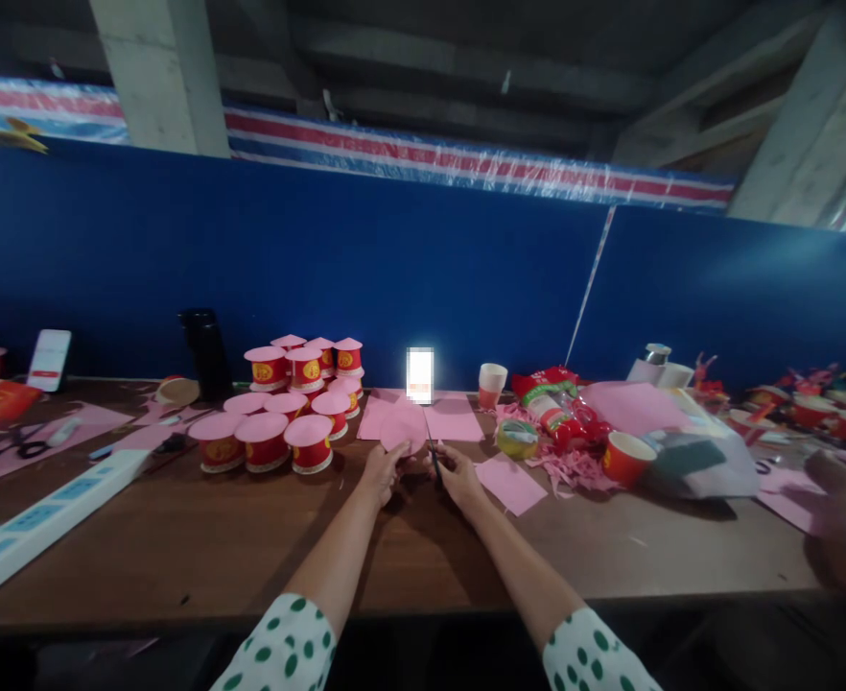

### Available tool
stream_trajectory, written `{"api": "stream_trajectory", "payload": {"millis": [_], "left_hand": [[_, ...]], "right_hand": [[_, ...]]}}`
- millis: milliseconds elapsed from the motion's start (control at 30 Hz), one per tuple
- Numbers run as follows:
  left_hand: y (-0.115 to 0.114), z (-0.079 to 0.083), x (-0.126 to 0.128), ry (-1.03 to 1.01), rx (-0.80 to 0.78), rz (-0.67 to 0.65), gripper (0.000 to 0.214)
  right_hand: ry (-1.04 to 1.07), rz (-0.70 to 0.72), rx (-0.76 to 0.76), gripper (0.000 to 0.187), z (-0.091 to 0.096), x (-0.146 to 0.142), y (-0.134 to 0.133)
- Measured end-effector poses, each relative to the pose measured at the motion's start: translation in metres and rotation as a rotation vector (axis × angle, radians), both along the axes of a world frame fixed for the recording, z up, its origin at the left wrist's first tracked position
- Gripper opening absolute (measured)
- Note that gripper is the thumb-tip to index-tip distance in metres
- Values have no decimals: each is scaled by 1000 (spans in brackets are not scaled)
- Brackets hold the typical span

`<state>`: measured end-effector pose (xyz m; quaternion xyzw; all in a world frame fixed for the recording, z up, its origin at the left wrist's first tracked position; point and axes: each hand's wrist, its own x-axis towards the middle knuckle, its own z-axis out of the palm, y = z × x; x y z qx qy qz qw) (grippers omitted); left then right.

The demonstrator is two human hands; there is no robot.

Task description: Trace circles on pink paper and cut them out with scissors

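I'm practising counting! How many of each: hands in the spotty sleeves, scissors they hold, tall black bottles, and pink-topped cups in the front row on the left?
Hands (left hand and right hand): 2
Scissors: 1
Black bottle: 1
Front-row cups: 3
Total: 7

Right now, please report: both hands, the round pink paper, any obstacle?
Left hand holding round pink paper disc. Right hand holding dark scissors beside it. Flat pink paper sheets beyond, nothing visibly blocking hands.
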<state>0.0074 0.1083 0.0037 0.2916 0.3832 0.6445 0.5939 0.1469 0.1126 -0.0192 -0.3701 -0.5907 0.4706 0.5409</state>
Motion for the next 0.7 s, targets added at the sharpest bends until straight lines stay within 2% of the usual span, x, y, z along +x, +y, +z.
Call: {"api": "stream_trajectory", "payload": {"millis": [200, 700], "left_hand": [[0, -1, 0, 6, -3, -6, 31], [4, -3, -1, -15, 15, 8, 27]], "right_hand": [[-5, 10, 26, 33, 1, 0, 0], [-12, 27, -22, 32, 11, 1, -8]]}}
